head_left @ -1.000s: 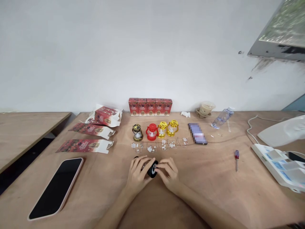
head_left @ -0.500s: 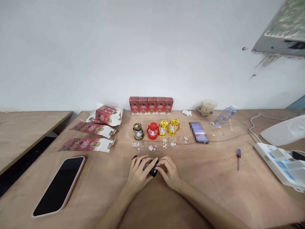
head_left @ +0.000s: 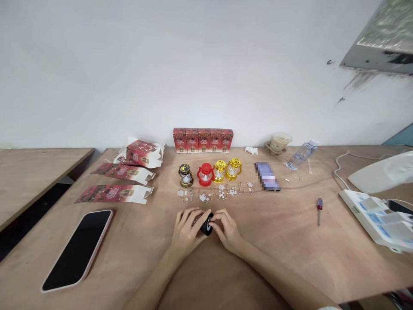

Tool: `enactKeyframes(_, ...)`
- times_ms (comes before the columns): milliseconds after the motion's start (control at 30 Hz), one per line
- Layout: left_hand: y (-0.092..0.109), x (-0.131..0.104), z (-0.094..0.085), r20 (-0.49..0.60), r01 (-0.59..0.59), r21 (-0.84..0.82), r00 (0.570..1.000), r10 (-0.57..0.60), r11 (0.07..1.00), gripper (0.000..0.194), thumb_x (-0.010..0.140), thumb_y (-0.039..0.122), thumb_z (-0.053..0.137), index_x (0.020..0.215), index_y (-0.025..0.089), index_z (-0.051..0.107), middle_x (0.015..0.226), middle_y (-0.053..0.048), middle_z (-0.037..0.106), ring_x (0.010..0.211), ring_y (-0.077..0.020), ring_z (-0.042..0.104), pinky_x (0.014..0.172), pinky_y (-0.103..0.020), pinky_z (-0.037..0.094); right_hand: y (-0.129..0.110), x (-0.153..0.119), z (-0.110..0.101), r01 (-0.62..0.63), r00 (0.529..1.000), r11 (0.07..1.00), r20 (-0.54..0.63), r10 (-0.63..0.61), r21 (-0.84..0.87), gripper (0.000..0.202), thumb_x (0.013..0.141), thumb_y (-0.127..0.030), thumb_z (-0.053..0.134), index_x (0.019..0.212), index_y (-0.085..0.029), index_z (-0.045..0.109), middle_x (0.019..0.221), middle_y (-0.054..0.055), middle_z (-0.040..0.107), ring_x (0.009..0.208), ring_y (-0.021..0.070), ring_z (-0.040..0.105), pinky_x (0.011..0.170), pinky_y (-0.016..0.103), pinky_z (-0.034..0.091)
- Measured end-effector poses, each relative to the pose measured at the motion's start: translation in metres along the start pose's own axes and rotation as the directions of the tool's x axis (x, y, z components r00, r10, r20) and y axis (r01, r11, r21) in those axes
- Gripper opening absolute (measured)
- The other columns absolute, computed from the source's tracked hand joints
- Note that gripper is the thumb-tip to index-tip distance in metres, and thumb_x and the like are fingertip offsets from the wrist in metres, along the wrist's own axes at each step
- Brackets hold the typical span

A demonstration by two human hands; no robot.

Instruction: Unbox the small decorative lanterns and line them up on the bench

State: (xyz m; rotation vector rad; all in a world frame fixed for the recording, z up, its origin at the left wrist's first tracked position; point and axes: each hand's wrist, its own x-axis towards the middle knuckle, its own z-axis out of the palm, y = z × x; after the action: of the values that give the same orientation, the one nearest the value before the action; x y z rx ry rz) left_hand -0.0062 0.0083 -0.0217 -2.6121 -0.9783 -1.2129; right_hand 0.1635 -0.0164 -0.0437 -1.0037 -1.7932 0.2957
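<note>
A small black lantern point(head_left: 207, 224) lies tilted on its side in my left hand point(head_left: 187, 230), whose fingers wrap round it. The fingertips of my right hand point(head_left: 226, 230) are pinched together at the lantern's round end; what they hold, if anything, is too small to tell. Beyond my hands stand a bronze lantern point(head_left: 186, 175), a red lantern point(head_left: 205, 174) and two gold lanterns point(head_left: 219, 171). Between them and my hands lie several sets of bent wires and small white parts point(head_left: 204, 197).
Red boxes point(head_left: 203, 141) line the wall. Opened cartons point(head_left: 118, 193) and a large phone point(head_left: 79, 249) lie left. Rightward are another phone point(head_left: 267, 175), a cup point(head_left: 280, 142), a bottle point(head_left: 301, 156), a screwdriver point(head_left: 319, 206) and a white power strip point(head_left: 377, 219).
The view has shifted slightly. The black lantern's round end is turned more toward view in my left hand, and my right fingertips remain against it.
</note>
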Motion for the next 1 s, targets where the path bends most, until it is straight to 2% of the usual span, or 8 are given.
enactKeyframes(133, 0.0001, 0.001, -0.0002, -0.008, 0.006, -0.013, 1.0, -0.006, 1.0, 0.034, 0.084, 0.028, 0.056, 0.117, 0.019, 0.058, 0.094, -0.006, 0.067, 0.093, -0.0192, 0.057, 0.081, -0.031, 0.035, 0.0006, -0.0003, -0.0002, 0.027, 1.0, 1.0, 0.004, -0.027, -0.007, 0.005, 0.091, -0.02, 0.047, 0.092, -0.019, 0.052, 0.083, 0.004, 0.057, 0.076, 0.0139, 0.058, 0.067, 0.026, 0.051)
enactKeyframes(300, 0.0003, 0.002, -0.0011, -0.012, 0.007, -0.019, 1.0, -0.008, 1.0, 0.033, 0.084, 0.027, 0.056, 0.115, 0.016, 0.058, 0.094, -0.007, 0.066, 0.094, -0.0194, 0.057, 0.081, -0.031, 0.035, -0.0014, 0.0012, -0.0008, 0.073, 0.996, 0.997, -0.052, -0.074, -0.022, 0.004, 0.089, -0.018, 0.051, 0.091, -0.019, 0.055, 0.08, 0.004, 0.059, 0.074, 0.0133, 0.059, 0.065, 0.024, 0.051)
enactKeyframes(433, 0.0015, 0.0024, -0.0019, -0.012, 0.001, -0.003, 1.0, -0.001, 1.0, 0.032, 0.085, 0.027, 0.055, 0.115, 0.016, 0.058, 0.093, -0.007, 0.066, 0.093, -0.0192, 0.056, 0.08, -0.031, 0.035, -0.0038, 0.0011, -0.0007, 0.126, 0.988, 0.986, -0.081, -0.135, -0.109, 0.011, 0.087, -0.014, 0.053, 0.097, -0.017, 0.057, 0.082, 0.006, 0.063, 0.076, 0.0142, 0.061, 0.068, 0.025, 0.053)
enactKeyframes(633, 0.0032, 0.0008, -0.0018, -0.003, -0.004, 0.083, 1.0, 0.004, 0.997, 0.034, 0.084, 0.028, 0.055, 0.116, 0.016, 0.059, 0.089, -0.007, 0.067, 0.084, -0.0182, 0.056, 0.073, -0.031, 0.033, -0.0042, -0.0008, -0.0004, 0.21, 0.971, 0.947, -0.058, -0.23, -0.243, 0.02, 0.087, -0.012, 0.052, 0.105, -0.018, 0.058, 0.09, 0.009, 0.068, 0.083, 0.0163, 0.066, 0.073, 0.028, 0.055)
enactKeyframes(1000, 0.0051, 0.0008, -0.0015, -0.001, 0.002, 0.131, 1.0, -0.001, 0.991, 0.033, 0.087, 0.031, 0.05, 0.114, 0.015, 0.061, 0.085, -0.008, 0.067, 0.076, -0.0174, 0.054, 0.067, -0.031, 0.029, -0.0057, 0.0013, -0.0032, 0.259, 0.959, 0.929, -0.042, -0.28, -0.264, 0.02, 0.085, -0.01, 0.051, 0.103, -0.017, 0.058, 0.087, 0.01, 0.07, 0.08, 0.0164, 0.067, 0.07, 0.026, 0.056)
